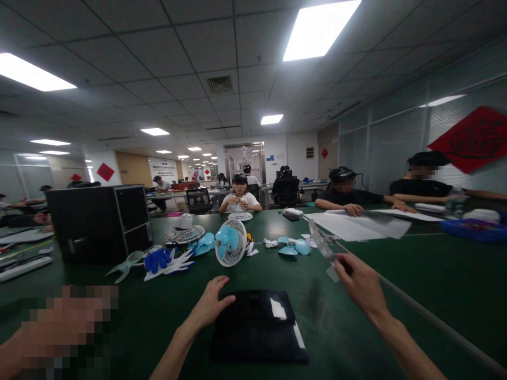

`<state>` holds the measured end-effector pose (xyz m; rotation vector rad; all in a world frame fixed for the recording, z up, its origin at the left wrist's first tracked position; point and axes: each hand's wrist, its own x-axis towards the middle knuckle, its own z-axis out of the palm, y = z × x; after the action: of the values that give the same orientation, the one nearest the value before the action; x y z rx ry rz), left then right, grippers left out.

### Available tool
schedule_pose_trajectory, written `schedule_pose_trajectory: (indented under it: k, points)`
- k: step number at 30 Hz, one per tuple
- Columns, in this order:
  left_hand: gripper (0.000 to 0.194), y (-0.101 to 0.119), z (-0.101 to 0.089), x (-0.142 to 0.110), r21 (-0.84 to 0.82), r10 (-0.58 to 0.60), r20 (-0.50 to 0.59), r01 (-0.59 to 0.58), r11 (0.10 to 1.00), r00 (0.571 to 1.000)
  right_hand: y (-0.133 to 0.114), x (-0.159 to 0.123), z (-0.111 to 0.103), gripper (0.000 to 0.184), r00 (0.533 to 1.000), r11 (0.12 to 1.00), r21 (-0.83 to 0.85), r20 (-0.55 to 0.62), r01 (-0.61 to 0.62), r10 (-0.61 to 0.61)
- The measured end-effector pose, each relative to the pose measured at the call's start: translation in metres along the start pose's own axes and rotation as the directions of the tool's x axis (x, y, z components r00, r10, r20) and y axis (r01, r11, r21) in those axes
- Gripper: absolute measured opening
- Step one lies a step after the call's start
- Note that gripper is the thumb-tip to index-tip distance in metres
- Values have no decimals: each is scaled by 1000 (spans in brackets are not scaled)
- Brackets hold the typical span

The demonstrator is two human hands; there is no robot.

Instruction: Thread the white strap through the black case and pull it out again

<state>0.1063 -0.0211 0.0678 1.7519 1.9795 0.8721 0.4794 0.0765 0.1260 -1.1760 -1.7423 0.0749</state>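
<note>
A glossy black flat panel [253, 330] lies on the green table in front of me. My left hand [213, 302] is at its upper left edge, fingers loosely apart with nothing in them; whether it touches the panel I cannot tell. To the right, my right hand [359, 282] is raised over the table, thumb and fingers pinched on a crumpled, see-through plastic bag [321, 244]. What the bag contains, if anything, is too blurred to make out. Beyond my hands stands a small white fan with blue blades [230, 243].
Blue-and-white gloves [168, 262] lie by a black computer case [99, 224] at left. Loose blue fan blades [293, 246] are further back. A long grey strip [435, 319] crosses the right side. People sit around, one handling white sheets [360, 224]; a pixelated arm [59, 327] reaches in from the left.
</note>
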Motion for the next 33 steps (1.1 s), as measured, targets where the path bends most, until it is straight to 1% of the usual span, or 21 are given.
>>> schedule_pose_trajectory:
  k: [2,4,6,7,8,9,11,13,14,16,19,22,25,27,29,31,33]
  points:
    - [62,3,-7,2,-4,17,-54,-17,1000,998,-13,-6,1,31,998,984,179,68,-14,1]
    - [56,5,-16,2,-17,23,-158,-25,1000,987,-23,-12,1,30,985,939,337,175,-71,12]
    - [54,5,-26,-1,-46,28,-249,-41,998,968,-30,-17,4,29,953,870,470,304,-149,-1]
    - [54,5,-30,-3,-68,26,-266,-46,997,964,-32,-19,6,29,930,830,522,368,-194,-14]
    - [54,6,-33,-5,-98,22,-258,-48,994,966,-33,-22,10,29,902,791,562,431,-242,-30]
    - [54,6,-35,-8,-136,16,-232,-49,990,973,-34,-24,13,29,872,757,586,487,-289,-44]
    - [54,8,-35,-13,-234,17,-142,-50,971,990,-35,-28,21,29,810,716,593,582,-368,-67]
    - [53,11,-31,-17,-343,42,-49,-56,938,998,-38,-31,28,29,757,714,567,648,-411,-79]
    - [54,12,-29,-18,-389,63,-7,-61,919,998,-39,-32,30,29,738,720,551,670,-422,-80]
    - [56,14,-24,-19,-448,102,57,-66,892,993,-42,-34,33,28,710,737,516,701,-437,-69]
    - [58,14,-20,-17,-468,138,100,-76,881,985,-46,-35,33,29,690,760,465,723,-453,-31]
    - [55,13,-19,-15,-450,135,121,-67,891,983,-46,-35,34,30,676,779,429,737,-456,-10]
    - [48,14,-18,-17,-472,114,179,-16,881,977,-42,-34,35,33,626,784,399,780,-475,-17]
    - [43,14,-18,-21,-531,100,257,54,846,961,-39,-35,36,33,568,791,371,823,-487,-36]
    - [39,13,-18,-25,-560,81,345,136,817,935,-35,-36,36,30,490,811,328,869,-484,-59]
    - [36,9,-17,-28,-524,53,419,193,830,907,-32,-38,39,25,416,840,283,906,-464,-76]
    - [35,3,-15,-28,-441,26,499,228,868,866,-30,-42,43,20,369,865,248,926,-437,-79]
